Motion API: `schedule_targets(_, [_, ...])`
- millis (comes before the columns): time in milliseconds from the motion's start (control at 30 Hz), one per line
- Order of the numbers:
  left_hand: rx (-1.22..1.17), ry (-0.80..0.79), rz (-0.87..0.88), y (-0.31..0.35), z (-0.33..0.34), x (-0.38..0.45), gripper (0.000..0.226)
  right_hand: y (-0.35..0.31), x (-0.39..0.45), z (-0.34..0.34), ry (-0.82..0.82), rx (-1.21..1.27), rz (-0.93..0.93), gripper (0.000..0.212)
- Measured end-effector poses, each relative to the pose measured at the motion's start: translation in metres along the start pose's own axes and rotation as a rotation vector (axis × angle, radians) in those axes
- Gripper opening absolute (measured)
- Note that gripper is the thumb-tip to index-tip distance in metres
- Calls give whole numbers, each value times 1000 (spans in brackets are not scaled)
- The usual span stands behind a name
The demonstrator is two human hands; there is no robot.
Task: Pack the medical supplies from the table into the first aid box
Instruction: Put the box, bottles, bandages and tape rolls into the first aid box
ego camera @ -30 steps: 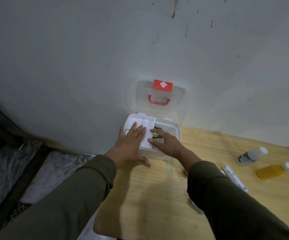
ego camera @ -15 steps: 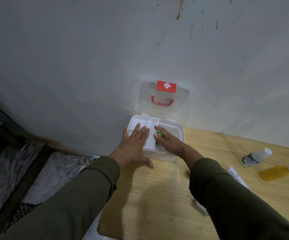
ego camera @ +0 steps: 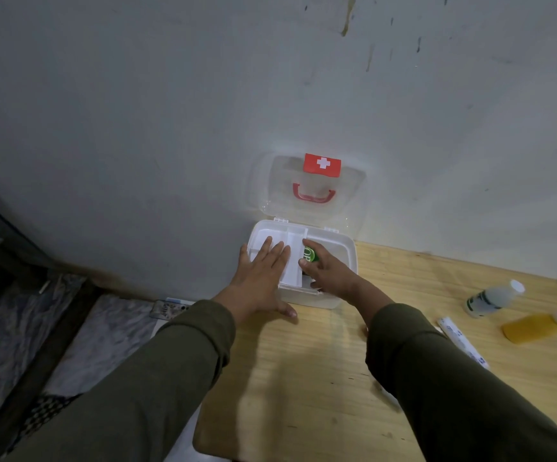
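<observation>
The white first aid box (ego camera: 345, 251) stands at the table's far left corner against the wall, its clear lid (ego camera: 307, 188) with a red cross and red handle raised. My left hand (ego camera: 260, 278) lies flat, fingers spread, on the box's white inner tray (ego camera: 293, 258). My right hand (ego camera: 327, 271) reaches into the right compartment, fingers closed on a small green item (ego camera: 310, 254). On the table at the right lie a whitish bottle (ego camera: 494, 298), a yellow bottle (ego camera: 534, 328) and a long white tube (ego camera: 460, 338).
The wooden table (ego camera: 304, 378) ends at its left edge just beside the box. Beyond that edge lies a dark patterned floor (ego camera: 70, 328). A grey wall (ego camera: 203, 95) rises right behind the box.
My right hand has shifted slightly deeper into the box with the green item. My left hand stays flat on the tray.
</observation>
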State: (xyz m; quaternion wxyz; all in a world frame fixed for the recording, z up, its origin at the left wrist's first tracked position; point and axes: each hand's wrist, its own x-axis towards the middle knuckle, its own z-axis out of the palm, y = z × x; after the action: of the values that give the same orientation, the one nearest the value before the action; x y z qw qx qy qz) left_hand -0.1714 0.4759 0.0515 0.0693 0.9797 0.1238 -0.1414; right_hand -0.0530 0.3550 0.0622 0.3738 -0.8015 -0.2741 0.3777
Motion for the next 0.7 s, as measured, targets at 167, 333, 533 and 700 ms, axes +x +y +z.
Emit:
schedule_targets(167, [4, 0, -5, -1, 0, 3, 129, -4, -7, 1, 118, -38, -46, 51])
schedule_targets(333, [-58, 71, 14, 1, -5, 1, 118, -8, -19, -18, 301, -137, -140, 50])
schedule_targets(533, [-128, 235, 188, 31, -27, 14, 103, -4, -46, -56, 635, -183, -200, 50])
schedule_targets(700, [-140, 251, 322, 84, -47, 35, 96, 23, -88, -94, 849, -362, -189, 52])
